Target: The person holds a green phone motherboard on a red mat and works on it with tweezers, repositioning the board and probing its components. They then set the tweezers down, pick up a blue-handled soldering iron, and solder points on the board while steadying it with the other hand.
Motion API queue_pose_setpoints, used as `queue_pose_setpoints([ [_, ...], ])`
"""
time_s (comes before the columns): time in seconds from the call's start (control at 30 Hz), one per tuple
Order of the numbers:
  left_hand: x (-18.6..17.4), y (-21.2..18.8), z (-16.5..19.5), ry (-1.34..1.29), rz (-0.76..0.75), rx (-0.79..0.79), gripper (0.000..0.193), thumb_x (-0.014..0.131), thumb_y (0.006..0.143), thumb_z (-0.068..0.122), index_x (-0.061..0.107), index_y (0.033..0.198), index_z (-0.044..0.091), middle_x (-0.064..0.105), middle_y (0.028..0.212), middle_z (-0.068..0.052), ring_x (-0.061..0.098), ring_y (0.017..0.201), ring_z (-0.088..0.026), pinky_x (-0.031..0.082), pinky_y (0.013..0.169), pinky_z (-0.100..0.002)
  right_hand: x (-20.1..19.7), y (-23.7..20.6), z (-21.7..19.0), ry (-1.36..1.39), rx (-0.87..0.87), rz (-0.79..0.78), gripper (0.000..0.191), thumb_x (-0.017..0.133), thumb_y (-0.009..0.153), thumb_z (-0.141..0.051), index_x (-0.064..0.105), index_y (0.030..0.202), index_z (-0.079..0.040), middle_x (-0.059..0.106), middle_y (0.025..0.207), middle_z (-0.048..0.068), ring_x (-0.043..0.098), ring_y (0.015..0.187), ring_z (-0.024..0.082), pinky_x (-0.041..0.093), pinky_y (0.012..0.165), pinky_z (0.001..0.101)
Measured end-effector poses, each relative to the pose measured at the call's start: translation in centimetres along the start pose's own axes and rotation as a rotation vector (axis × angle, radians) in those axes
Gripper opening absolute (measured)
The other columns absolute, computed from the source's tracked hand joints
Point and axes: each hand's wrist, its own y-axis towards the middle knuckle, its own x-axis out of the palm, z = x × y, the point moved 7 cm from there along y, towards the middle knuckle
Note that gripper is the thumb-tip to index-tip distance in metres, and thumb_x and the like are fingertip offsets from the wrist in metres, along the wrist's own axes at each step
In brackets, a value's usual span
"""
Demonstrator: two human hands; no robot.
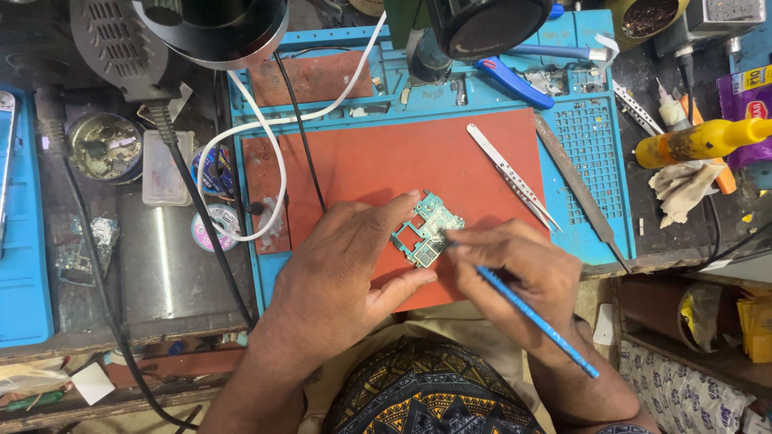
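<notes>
A small green circuit board (429, 227) lies on the red mat (402, 165) near its front edge. My left hand (346, 269) rests on the mat and pinches the board's left side between forefinger and thumb. My right hand (523, 269) grips a thin blue stick-like tool (537, 321) like a pen. Its tip touches the board's right edge, and its shaft runs down and to the right past my wrist.
Silver tweezers (513, 175) and a flat metal file (581, 189) lie right of the board on the blue work mat (599, 153). Blue-handled pliers (515, 80) sit at the back. A white cable (241, 137) and black cables cross the left. A yellow bottle (700, 141) lies at the right.
</notes>
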Motion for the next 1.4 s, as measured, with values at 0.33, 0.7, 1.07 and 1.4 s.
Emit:
queue_pose_setpoints([
  [0.33,0.0,0.0,-0.1,0.007,-0.004,-0.003,0.079,0.089,0.079,0.03,0.05,0.144,0.007,0.067,0.11,-0.012,0.065,0.103,-0.029,0.055,0.083,-0.041,0.1,-0.3,0.3,0.01,0.025,0.002,0.013,0.078,0.083,0.001,0.072,0.094,0.001,0.078,0.103,0.018,0.075,0.08,0.017,0.058,0.064,0.0257],
  [0.7,0.0,-0.1,0.0,0.016,0.004,0.011,0.078,0.088,0.08,0.03,0.05,0.144,0.008,0.068,0.112,-0.011,0.065,0.105,-0.029,0.055,0.085,-0.041,0.3,0.0,-0.2,-0.014,-0.025,-0.045,0.013,0.079,0.081,0.0,0.073,0.092,0.001,0.078,0.102,0.018,0.075,0.08,0.016,0.057,0.064,0.0258],
  [1.07,0.1,0.1,0.1,0.013,0.003,0.009,0.078,0.089,0.079,0.03,0.051,0.143,0.006,0.067,0.111,-0.012,0.065,0.103,-0.029,0.055,0.084,-0.042,0.4,0.0,-0.1,-0.006,-0.024,-0.078,0.012,0.079,0.08,0.0,0.072,0.09,0.001,0.078,0.101,0.018,0.075,0.08,0.016,0.058,0.065,0.0254],
  [1.4,0.0,0.0,0.1,-0.004,0.007,-0.005,0.077,0.089,0.078,0.03,0.052,0.142,0.007,0.068,0.114,-0.012,0.066,0.102,-0.028,0.055,0.083,-0.04,0.1,0.0,0.2,-0.004,0.042,0.014,0.011,0.078,0.084,0.0,0.073,0.093,0.001,0.078,0.103,0.017,0.074,0.077,0.014,0.057,0.063,0.0251],
])
